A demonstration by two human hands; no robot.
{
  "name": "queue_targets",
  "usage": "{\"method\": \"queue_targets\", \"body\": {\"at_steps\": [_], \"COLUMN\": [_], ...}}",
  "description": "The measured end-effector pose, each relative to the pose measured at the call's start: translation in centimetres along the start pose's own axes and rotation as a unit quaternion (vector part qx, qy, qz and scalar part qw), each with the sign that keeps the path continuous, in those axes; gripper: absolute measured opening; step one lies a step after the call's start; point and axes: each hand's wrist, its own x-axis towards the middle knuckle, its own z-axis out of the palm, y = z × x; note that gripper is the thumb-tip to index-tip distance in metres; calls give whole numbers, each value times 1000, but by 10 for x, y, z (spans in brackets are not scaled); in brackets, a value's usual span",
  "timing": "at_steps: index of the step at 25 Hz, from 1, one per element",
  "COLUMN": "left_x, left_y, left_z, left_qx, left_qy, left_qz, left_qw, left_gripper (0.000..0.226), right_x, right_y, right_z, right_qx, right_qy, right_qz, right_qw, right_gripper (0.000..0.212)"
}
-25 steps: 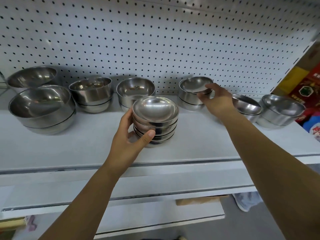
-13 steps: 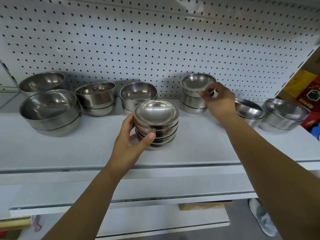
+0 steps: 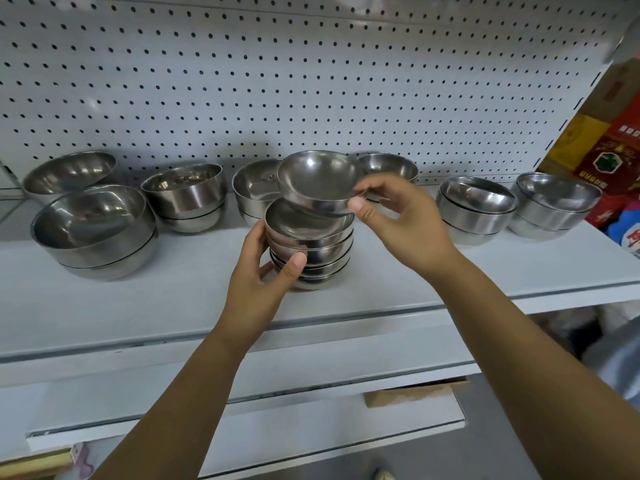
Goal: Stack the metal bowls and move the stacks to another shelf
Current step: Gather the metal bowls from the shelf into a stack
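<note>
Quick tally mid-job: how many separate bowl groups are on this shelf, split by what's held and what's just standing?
Loose bowl in right hand: 1
Stack gripped by left hand: 1
Other bowl groups standing on shelf: 7
Total: 9

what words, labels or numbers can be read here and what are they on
Red and yellow box at the right edge: printed characters, too blurred to read.
Blue and white package below it: red marks, cut off, unreadable.
Metal bowls, pegboard, shelf: no text visible.
</note>
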Motion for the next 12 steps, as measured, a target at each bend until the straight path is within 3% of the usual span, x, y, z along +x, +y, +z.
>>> {"method": "queue_targets", "body": {"at_steps": [9, 12], "left_x": [0, 1], "left_y": [5, 7], "left_z": [1, 1], "left_qx": [8, 12], "left_qy": [0, -5], "left_qz": [31, 32], "left_qw": [999, 999], "left_gripper": [78, 80], "right_x": [-21, -26], "right_y": [-5, -2], "right_z": [10, 13], "right_qx": [-16, 2], "right_qy": [-34, -33], "right_qz": [28, 43], "right_qw": [999, 999], "right_gripper": [27, 43]}}
